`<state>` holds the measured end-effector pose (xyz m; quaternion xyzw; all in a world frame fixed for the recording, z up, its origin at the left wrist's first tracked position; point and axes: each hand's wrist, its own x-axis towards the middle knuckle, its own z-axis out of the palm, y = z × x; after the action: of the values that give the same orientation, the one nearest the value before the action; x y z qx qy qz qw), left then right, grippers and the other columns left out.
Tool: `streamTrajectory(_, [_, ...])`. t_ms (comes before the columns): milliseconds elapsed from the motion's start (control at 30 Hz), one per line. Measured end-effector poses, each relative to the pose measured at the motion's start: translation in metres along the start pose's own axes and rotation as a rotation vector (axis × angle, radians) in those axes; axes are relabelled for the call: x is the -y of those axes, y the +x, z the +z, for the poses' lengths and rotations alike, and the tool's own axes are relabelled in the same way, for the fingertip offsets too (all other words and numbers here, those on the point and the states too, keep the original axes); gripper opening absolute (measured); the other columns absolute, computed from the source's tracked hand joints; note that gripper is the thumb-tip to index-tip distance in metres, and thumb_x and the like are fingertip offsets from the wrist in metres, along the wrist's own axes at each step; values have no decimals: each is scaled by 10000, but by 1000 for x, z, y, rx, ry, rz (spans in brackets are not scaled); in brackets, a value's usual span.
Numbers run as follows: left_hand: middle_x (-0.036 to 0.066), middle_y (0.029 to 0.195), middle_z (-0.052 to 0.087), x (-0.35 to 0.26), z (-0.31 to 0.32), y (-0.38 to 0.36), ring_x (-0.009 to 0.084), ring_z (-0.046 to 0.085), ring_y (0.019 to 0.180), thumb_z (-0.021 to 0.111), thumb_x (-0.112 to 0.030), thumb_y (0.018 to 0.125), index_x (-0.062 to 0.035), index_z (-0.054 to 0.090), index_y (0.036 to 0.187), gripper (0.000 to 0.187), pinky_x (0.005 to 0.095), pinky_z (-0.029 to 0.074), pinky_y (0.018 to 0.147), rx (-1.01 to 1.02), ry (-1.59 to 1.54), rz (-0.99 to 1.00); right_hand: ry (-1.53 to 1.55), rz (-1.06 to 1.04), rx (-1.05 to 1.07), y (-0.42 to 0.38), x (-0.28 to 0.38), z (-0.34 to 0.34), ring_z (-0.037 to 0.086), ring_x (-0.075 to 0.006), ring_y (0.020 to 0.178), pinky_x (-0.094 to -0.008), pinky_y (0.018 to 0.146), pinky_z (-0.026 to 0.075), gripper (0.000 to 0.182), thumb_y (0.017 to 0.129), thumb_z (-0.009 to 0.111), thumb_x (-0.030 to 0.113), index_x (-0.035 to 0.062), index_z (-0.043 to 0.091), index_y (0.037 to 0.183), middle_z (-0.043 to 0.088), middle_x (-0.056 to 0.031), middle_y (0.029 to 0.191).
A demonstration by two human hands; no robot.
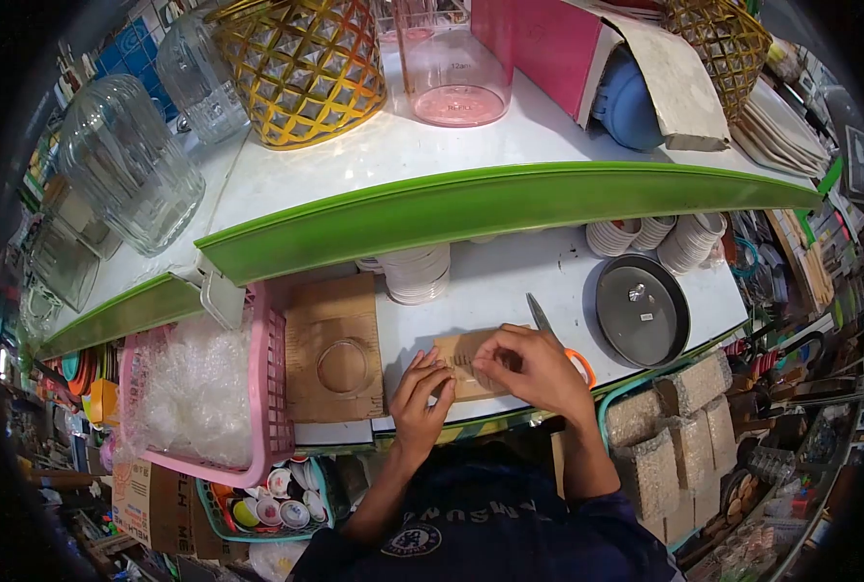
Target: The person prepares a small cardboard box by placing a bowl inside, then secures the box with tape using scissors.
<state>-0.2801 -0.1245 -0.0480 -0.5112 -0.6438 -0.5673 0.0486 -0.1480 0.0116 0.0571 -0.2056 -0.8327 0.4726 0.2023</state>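
Note:
A small piece of brown cardboard [475, 388] lies on the white shelf in front of me, with dark marks on its upper face. My left hand [420, 400] is closed at its left end, fingertips and thumb on the edge. My right hand [537, 369] bends over its right part, thumb and fingers pinched together; what they pinch is too small to make out. Beside and partly behind my right hand lies a pair of scissors, its orange handle [580, 367] to the right and its metal blade [540, 312] pointing away.
Left of my hands, a clear ring, perhaps a tape roll [343, 368], rests on a cardboard sheet [306, 308]. A pink basket [270, 388] holds bubble wrap. A dark round pan [642, 310] sits right, below stacked white cups [692, 242]. A green-edged shelf [510, 194] overhangs with glassware.

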Motion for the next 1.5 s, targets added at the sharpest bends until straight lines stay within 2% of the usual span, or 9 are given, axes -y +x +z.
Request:
streamTrajectory(67, [145, 969, 662, -1, -1, 0, 319, 641, 1077, 735, 5, 771, 26, 674, 945, 186, 475, 468, 1007, 6, -17, -9, -6, -23, 40, 13, -6, 5, 610, -207, 662, -321, 624, 482, 176, 861, 686, 158, -5, 667, 926, 637, -123, 777])
streamTrajectory(133, [153, 991, 658, -2, -1, -1, 328, 634, 1088, 725, 17, 769, 25, 665, 967, 207, 473, 456, 1016, 6, -27, -27, 15, -25, 104, 24, -16, 11, 617, -152, 666, -292, 626, 487, 152, 867, 686, 147, 0, 672, 903, 660, -81, 764])
streamTrajectory(233, [153, 1006, 656, -3, 0, -2, 328, 634, 1087, 742, 5, 758, 27, 661, 978, 236, 463, 455, 1019, -13, -24, -64, -13, 0, 208, 32, -16, 13, 618, -147, 655, -292, 631, 491, 156, 871, 684, 151, -1, 672, 899, 657, -84, 726])
streamTrajectory(467, [146, 1001, 640, -1, 0, -2, 345, 624, 1090, 733, 1, 768, 18, 660, 1024, 267, 478, 440, 1033, 19, -24, -42, -14, 38, 216, 33, -22, 17, 594, -144, 608, -302, 605, 485, 156, 875, 682, 155, 0, 670, 892, 638, -79, 683])
streamTrajectory(767, [120, 967, 619, -1, -2, 0, 323, 630, 1087, 771, -27, 745, -26, 729, 926, 186, 477, 461, 1017, 62, 47, 7, -84, 7, 151, 30, -26, 22, 596, -163, 596, -306, 594, 482, 118, 864, 681, 131, 14, 665, 867, 637, -89, 681])
streamTrajectory(967, [120, 966, 609, 1, -4, 1, 328, 626, 1089, 777, -46, 744, -32, 736, 929, 190, 484, 463, 1015, 84, 55, 19, -96, -24, 80, 28, -29, 27, 590, -174, 594, -305, 587, 482, 119, 821, 712, 105, 11, 673, 883, 631, -102, 708])
streamTrajectory(1267, [123, 978, 599, -1, -4, 2, 324, 623, 1086, 773, -37, 743, -33, 733, 914, 176, 476, 458, 1014, 78, 39, -3, -98, 37, -116, 31, -28, 32, 585, -188, 603, -324, 579, 477, 292, 758, 777, 114, 6, 652, 999, 587, -115, 802])
streamTrajectory(1333, [122, 991, 597, -5, -6, 3, 320, 621, 1089, 773, -35, 743, -35, 733, 915, 176, 466, 459, 1013, 90, 33, -18, -131, 38, -81, 30, -24, 29, 619, -261, 669, -367, 635, 506, 301, 768, 763, 110, 19, 632, 1023, 601, -149, 859])
streamTrajectory(1500, [120, 1033, 596, -12, -10, 6, 313, 610, 1106, 773, -33, 745, -32, 733, 921, 181, 434, 460, 1010, 122, 23, -46, -133, 29, -51, 30, -23, 29, 635, -282, 698, -386, 643, 506, 310, 785, 750, 127, 33, 627, 1054, 594, -161, 878])
